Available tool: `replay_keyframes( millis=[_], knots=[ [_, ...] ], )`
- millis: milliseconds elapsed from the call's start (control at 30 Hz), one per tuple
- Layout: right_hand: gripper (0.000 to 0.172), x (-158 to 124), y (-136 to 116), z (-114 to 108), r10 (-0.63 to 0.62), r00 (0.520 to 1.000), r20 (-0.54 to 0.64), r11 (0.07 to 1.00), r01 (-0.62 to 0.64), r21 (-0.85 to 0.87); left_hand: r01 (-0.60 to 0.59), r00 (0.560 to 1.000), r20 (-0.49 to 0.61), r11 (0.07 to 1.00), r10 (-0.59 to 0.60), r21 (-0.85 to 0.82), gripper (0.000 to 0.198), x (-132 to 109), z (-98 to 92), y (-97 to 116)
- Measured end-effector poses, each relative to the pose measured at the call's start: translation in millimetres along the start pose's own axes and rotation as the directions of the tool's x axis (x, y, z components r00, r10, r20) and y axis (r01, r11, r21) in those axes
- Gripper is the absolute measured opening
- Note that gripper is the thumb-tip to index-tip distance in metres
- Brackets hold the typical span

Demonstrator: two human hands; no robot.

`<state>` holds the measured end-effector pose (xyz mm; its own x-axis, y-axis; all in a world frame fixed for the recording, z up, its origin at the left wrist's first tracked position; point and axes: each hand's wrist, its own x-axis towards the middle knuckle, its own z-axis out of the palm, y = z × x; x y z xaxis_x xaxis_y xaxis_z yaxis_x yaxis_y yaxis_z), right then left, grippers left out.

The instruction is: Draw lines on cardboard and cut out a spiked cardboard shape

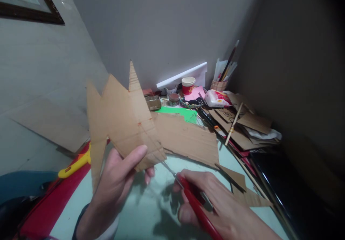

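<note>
My left hand [118, 175] grips a brown cardboard cutout [121, 114] with the thumb on its face and the fingers behind. The piece is raised above the table, and several sharp points show along its outline. Fine lines mark its right part. Red-handled scissors [190, 193] are in my right hand [210, 193], whose fingers wrap round the handles. Their thin metal blades reach the lower right corner of the cutout; whether they are spread there is too small to tell. Behind the cutout, a larger cardboard strip [188, 135] lies on the table.
A yellow-handled tool [75, 165] lies at the left. Cardboard scraps [239, 179] lie on the right side of the pale table [151, 214]. Further back stand a red paper cup [188, 86] and a brush holder [219, 85], near a plastic packet [217, 98] and stacked cardboard [253, 123].
</note>
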<state>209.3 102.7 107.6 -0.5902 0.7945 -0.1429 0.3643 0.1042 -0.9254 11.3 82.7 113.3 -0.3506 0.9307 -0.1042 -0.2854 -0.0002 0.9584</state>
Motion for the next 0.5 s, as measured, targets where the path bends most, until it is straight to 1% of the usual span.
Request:
replay_keyframes(
  millis=[67,100,300,500],
  knots=[
    [0.029,0.0,-0.4,-0.5,0.040,0.997,0.067,0.999,-0.038,-0.029,-0.007,1.000,-0.006,1.000,0.007,0.015,0.019,-0.3,0.7,-0.3],
    [0.030,-0.2,-0.3,-0.7,0.049,0.996,0.075,0.998,-0.047,-0.030,-0.002,1.000,-0.002,1.000,0.002,0.022,0.018,-0.6,0.5,-0.4],
    [0.031,0.8,-0.9,-1.2,0.031,0.999,0.020,0.999,-0.030,-0.031,0.062,0.997,0.037,0.995,-0.065,0.075,0.022,-3.3,-4.6,-1.4],
    [0.032,4.0,-3.4,0.0,0.074,0.996,0.047,0.997,-0.075,0.004,0.078,0.996,0.045,0.993,-0.083,0.090,0.025,-2.7,-4.0,-2.9]
  ],
)
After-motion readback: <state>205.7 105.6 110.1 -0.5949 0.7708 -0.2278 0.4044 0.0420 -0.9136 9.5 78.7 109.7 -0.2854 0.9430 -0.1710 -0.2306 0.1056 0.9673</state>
